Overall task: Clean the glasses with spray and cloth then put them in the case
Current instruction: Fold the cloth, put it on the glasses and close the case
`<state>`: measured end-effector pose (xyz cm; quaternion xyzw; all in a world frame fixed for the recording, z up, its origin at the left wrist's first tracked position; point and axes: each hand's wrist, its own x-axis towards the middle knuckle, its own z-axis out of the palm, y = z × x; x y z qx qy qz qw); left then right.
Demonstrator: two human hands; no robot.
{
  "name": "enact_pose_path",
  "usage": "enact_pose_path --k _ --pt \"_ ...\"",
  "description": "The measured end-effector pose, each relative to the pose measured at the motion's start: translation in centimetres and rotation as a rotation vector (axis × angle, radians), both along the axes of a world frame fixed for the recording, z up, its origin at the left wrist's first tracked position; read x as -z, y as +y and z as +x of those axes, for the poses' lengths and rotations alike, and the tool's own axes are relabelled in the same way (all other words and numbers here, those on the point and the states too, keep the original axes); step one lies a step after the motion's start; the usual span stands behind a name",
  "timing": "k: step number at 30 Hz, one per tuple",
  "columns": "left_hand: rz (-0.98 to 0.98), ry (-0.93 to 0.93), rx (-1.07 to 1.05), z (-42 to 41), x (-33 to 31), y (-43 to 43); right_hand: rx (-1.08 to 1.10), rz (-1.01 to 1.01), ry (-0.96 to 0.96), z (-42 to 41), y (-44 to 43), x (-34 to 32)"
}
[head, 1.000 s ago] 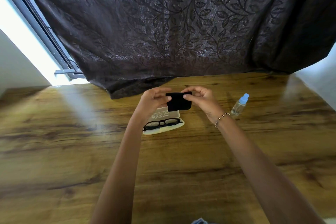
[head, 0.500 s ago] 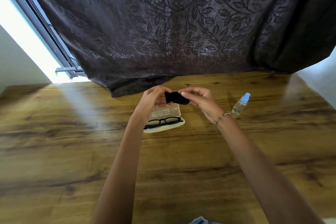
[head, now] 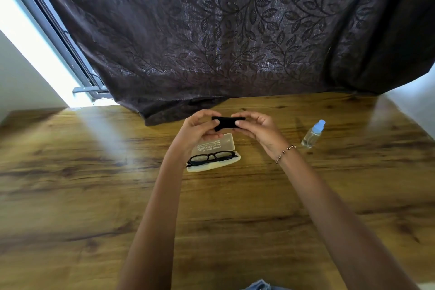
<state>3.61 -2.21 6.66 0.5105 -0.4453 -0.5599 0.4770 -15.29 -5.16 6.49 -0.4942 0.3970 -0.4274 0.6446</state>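
Black cloth [head: 225, 123] pinched at both ends, between thumb and fingertips of left hand [head: 200, 129] and right hand [head: 255, 128], held clear of the table [head: 329, 195] above the open case [head: 214, 154], apparently folded into a narrow strip for a compact wiping pad or for stowing. Glasses [head: 211, 158] already resting in the lower tray of the case, lid hinged back, within easy reach directly under both hands. Spray bottle [head: 313, 134] standing upright, capped, well apart to the right, likely parked outside the working zone against accidental knocks.
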Motion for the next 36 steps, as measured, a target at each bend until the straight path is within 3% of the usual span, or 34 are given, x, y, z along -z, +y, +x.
enact_pose_path --k 4,7,14,19,21,25,36 --pt "0.022 0.08 -0.03 0.2 0.3 -0.1 -0.006 0.072 -0.071 0.0 -0.1 -0.2" --pt "0.024 0.093 -0.019 0.4 0.4 -0.1 -0.016 -0.022 0.036 -0.1 -0.3 0.0" --pt "-0.106 -0.159 0.096 1.3 1.3 -0.1 -0.138 -0.023 0.293 -0.2 -0.6 0.2" --pt "0.043 -0.521 -0.366 3.4 3.7 0.2 -0.067 -0.023 0.373 -0.3 -0.6 0.7" --pt "0.176 -0.59 -0.409 4.5 5.0 0.5 -0.061 -0.035 0.414 -0.3 -0.5 1.2" --pt "0.401 -0.464 -0.336 4.4 5.8 1.1 -0.074 -0.083 0.595 0.1 -0.2 2.2" --pt "0.38 -0.504 -0.317 4.2 6.5 0.3 -0.219 -0.082 0.713 1.2 0.8 4.4"
